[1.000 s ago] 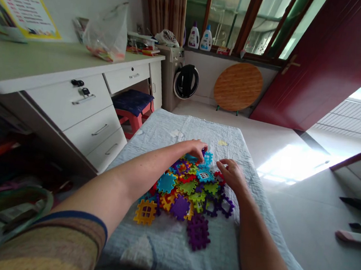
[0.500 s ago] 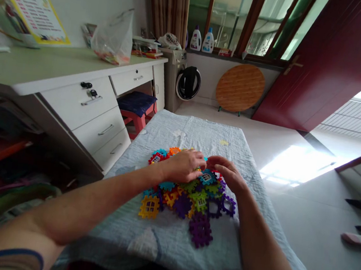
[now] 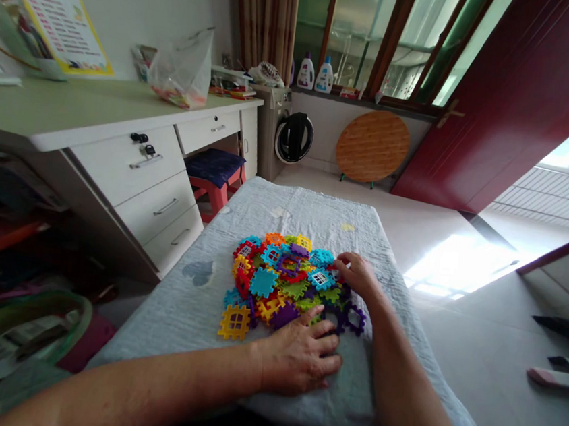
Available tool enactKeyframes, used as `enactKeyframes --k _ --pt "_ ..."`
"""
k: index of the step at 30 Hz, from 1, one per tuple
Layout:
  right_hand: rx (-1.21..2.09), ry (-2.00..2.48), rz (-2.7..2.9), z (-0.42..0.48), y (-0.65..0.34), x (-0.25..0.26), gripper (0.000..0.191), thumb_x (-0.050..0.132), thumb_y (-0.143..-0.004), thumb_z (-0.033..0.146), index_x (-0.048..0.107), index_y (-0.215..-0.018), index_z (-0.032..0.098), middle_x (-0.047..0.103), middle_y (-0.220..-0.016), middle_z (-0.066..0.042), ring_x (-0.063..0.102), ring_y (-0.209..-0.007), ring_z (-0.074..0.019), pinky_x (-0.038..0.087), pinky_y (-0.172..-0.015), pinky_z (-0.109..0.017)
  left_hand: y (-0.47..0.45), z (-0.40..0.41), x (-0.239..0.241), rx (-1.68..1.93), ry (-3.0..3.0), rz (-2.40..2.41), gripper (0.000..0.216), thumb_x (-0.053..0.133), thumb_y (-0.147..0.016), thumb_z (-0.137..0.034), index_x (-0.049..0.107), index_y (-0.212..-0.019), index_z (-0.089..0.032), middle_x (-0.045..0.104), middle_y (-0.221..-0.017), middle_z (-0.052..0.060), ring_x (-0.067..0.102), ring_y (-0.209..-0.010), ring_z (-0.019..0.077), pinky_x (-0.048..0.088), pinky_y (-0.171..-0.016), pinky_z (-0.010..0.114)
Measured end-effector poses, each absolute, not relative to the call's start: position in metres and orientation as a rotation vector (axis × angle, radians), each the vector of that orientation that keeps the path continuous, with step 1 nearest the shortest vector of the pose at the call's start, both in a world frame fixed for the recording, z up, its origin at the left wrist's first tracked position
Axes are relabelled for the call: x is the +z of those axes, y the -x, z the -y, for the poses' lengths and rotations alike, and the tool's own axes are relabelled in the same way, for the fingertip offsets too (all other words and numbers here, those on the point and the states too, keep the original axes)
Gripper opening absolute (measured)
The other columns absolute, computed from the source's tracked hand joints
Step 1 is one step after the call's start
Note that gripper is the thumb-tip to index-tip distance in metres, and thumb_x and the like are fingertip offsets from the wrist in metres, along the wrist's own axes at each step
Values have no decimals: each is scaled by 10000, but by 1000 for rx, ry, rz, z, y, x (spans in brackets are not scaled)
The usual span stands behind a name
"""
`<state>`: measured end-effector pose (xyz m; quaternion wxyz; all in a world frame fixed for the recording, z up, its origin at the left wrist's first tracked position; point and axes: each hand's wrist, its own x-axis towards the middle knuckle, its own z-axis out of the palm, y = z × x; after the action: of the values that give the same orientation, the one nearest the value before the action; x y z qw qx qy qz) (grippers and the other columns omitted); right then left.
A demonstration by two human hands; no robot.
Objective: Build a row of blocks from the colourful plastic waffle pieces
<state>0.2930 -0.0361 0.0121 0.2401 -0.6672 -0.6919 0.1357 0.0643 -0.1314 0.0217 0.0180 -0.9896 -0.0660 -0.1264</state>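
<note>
A heap of colourful notched plastic building tiles lies on the cloth, among them a blue square tile (image 3: 263, 283), a yellow window tile (image 3: 235, 322) and a light-blue tile with a white window (image 3: 321, 279). My left hand (image 3: 303, 354) rests palm down at the near edge of the heap, fingers spread, over the spot of a purple tile that it hides. At the heap's right side, my right hand (image 3: 358, 275) has its fingers bent inward. A small white bit shows by its fingertips; what they grip is hidden.
A pale blue cloth (image 3: 316, 206) with printed shapes covers the table. To the left stand a white desk (image 3: 132, 163) with drawers and a red stool (image 3: 215, 195). A washing machine (image 3: 272, 127) and a round wooden tabletop (image 3: 373, 146) are farther back.
My left hand has moved from the top of the heap towards me, its fingers now spread over the near purple tile. My right hand stays by the heap's right side, slightly lower.
</note>
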Motion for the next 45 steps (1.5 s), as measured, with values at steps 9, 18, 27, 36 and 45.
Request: enactKeyframes --k 9,18,27,36,45 --pt "1146 1209 1430 45 -275 22 320 585 -780 413 650 -1001 191 686 -892 -42 623 -730 -159 507 -698 -315 -42 120 21 -455 2932 306 212 455 -936 -207 639 -1038 -232 642 -1166 59 528 -1147 218 305 -1101 499" --pt "1031 1225 1418 47 -286 34 322 579 -791 423 647 -1003 190 695 -994 -75 637 -902 -197 499 -782 -340 -30 115 13 -578 2875 533 238 452 -944 -199 617 -1111 -239 612 -1233 57 484 -1219 219 261 -1136 515" --pt "764 2128 1925 59 -319 37 281 619 -784 473 628 -825 195 585 -459 24 536 -394 -127 359 -462 -236 -32 114 15 -513 2900 662 253 498 -902 -184 621 -1113 -247 606 -1222 60 500 -1197 225 258 -1142 519" --pt "1017 1907 1840 59 -292 36 290 671 -768 382 590 -984 205 698 -718 -16 571 -401 -110 391 -384 -205 29 125 28 -718 2745 1381 760 694 -738 -483 408 -1410 -275 265 -1531 125 189 -1410 412 212 -1125 621" --pt "1059 1369 1695 58 -271 41 307 642 -770 318 602 -1045 189 677 -987 -57 662 -770 -158 546 -688 -298 67 114 -13 -601 2834 1673 1177 743 -572 -658 160 -1508 -249 189 -1546 190 242 -1391 428 293 -1091 594"
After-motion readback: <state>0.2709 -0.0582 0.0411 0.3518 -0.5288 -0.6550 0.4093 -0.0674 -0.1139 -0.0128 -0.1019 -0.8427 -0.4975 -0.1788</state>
